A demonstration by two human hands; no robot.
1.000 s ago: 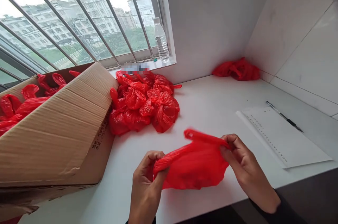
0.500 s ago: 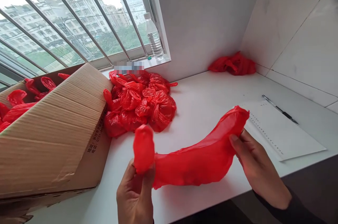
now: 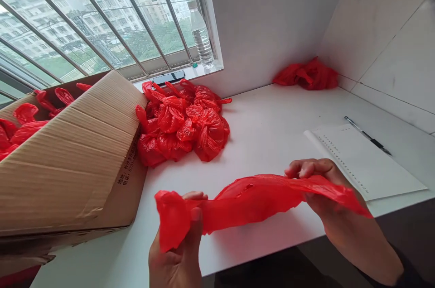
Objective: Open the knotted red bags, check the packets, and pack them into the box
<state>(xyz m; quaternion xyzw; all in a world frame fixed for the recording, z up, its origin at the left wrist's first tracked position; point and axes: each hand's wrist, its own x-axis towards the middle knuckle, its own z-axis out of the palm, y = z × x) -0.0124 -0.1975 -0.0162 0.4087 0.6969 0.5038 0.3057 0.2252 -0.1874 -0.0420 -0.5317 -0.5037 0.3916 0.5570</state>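
Note:
A thin red plastic bag (image 3: pixel 251 204) is stretched lengthwise between my two hands, just above the front of the white table. My left hand (image 3: pixel 180 252) pinches one end between thumb and fingers, and a loose flap of the bag folds over it. At the other end my right hand (image 3: pixel 326 188) is closed on the bag, with its fingers curled above. The far tip of the bag hangs over that palm and hides the thumb. Behind lies a pile of knotted red bags (image 3: pixel 183 125), standing apart from both hands.
On the left, a cardboard box (image 3: pixel 74 156) holds more red bags. A notepad (image 3: pixel 370 161) and a pen (image 3: pixel 369 135) lie at the right. Crumpled red plastic (image 3: pixel 307 75) sits in the back corner. A water bottle (image 3: pixel 202 36) and a phone (image 3: pixel 169 78) rest on the sill.
The bag has been pulled flatter between my hands. My right hand has turned over, and the bag's right end has dropped from pointing up to drooping rightward across it.

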